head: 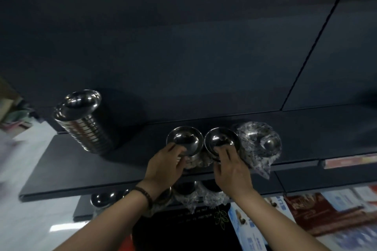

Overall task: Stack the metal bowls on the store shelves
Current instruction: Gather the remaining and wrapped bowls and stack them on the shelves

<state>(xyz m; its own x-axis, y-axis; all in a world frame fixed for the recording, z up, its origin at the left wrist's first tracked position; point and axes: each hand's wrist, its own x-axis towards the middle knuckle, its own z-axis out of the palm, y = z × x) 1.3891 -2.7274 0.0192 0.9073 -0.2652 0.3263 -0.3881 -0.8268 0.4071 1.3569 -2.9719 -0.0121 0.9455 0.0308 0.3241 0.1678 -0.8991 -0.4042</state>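
Two small metal bowls sit side by side on the dark shelf (81,169). My left hand (166,166) grips the near rim of the left bowl (186,138), thumb over the edge. My right hand (231,167) pinches the near rim of the right bowl (223,138). Both bowls seem to top short stacks, whose lower parts my hands hide. A tall stack of metal bowls (81,122) leans at the shelf's left end. To the right stands a plastic-wrapped bundle of bowls (262,142).
A lower shelf (81,208) holds more metal bowls (102,198), some of them wrapped (202,195). Printed boxes (330,208) lie at the lower right. The dark back panel (183,47) rises behind the shelf. A pale floor (30,220) shows at left.
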